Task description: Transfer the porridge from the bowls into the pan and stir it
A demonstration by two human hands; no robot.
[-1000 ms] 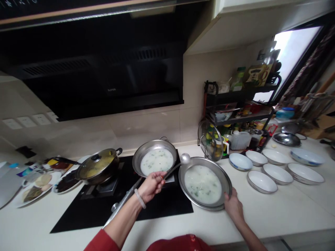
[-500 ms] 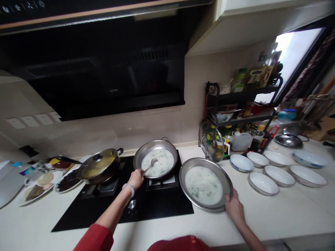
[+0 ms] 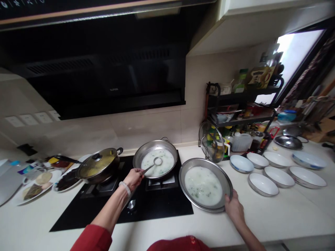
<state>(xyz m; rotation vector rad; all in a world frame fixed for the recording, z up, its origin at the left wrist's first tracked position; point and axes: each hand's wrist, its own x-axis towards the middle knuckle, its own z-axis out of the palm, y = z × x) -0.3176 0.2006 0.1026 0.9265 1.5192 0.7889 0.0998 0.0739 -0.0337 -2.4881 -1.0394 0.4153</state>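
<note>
My left hand (image 3: 134, 178) is closed around the handle of a metal ladle (image 3: 149, 168). The ladle's bowl is in the white soup (image 3: 163, 161), flecked with green, inside a steel wok (image 3: 139, 156) on the right burner. My right hand (image 3: 235, 205) grips the right rim of a wide steel basin (image 3: 185, 168), with the thumb showing over the edge and the fingers mostly hidden below. This basin holds the same kind of white, green-flecked soup and stands on the counter, its left edge close to the stove.
A lidded pan (image 3: 101, 164) with yellow food sits on the left burner, beside plates of food. Several bowls (image 3: 263, 184) stand on the right counter. A glass lid (image 3: 212, 143) leans against a black spice rack (image 3: 243, 120). A range hood (image 3: 110, 76) hangs above.
The ladle's bowl has shifted slightly right in the wok and now faces upward with white soup in it. My left wrist has turned a little. My right hand stays on the basin.
</note>
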